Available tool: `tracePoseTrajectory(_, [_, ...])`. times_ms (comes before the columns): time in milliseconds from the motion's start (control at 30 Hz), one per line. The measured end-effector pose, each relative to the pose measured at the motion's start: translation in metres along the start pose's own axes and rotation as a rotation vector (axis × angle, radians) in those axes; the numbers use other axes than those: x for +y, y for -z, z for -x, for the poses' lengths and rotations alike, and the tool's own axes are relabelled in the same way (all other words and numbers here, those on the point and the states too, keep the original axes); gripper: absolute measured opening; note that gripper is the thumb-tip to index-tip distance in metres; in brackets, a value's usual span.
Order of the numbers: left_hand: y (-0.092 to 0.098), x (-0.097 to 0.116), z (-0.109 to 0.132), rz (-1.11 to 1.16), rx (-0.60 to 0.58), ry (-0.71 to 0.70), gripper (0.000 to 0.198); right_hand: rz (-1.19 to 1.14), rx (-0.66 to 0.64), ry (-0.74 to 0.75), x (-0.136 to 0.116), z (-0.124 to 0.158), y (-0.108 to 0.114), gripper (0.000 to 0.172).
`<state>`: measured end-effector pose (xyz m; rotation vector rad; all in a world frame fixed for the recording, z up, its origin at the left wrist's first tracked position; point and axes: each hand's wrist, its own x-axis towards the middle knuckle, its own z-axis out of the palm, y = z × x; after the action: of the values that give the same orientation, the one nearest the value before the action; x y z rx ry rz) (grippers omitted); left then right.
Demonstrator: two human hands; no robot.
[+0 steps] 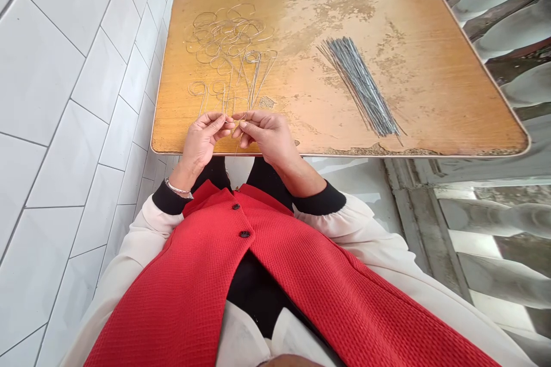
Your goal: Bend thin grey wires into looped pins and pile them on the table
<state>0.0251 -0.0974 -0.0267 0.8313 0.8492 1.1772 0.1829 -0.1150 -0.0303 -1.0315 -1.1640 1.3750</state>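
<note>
My left hand point(202, 142) and my right hand point(267, 135) meet at the front edge of a worn wooden tabletop point(447, 92). Their fingertips pinch a thin metal wire point(238, 132), which hangs down past the edge. Just beyond my hands lies a tangled heap of bent wire loops point(228, 40), with several looped pieces at its near side. To the right, a bundle of straight grey wires point(359, 86) lies slanted on the table, out of reach of my fingers.
White rectangular tiles point(64, 126) cover the surface along the table's left side. A grey balustrade with turned pillars point(495, 218) runs along the right. My lap, in a red buttoned waistcoat point(241, 264), sits directly below the table's front edge.
</note>
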Motion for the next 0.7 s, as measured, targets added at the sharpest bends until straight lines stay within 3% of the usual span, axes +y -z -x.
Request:
tracePoseTrajectory(167, [-0.003,-0.004,0.001,-0.024,0.048,-0.039,0.018,0.07,0.029,-0.012,0.0,0.002,-0.003,0.031])
tracePoseTrajectory(333, [-0.006,-0.008,0.002,-0.046,0.133,-0.086,0.017,0.067,0.034,-0.036,0.001,0.002,-0.007,0.03])
tracePoseTrajectory(700, [0.007,0.0,0.002,-0.178,-0.008,0.014,0.013,-0.011,0.034,-0.039,-0.003,-0.004,0.002,0.017])
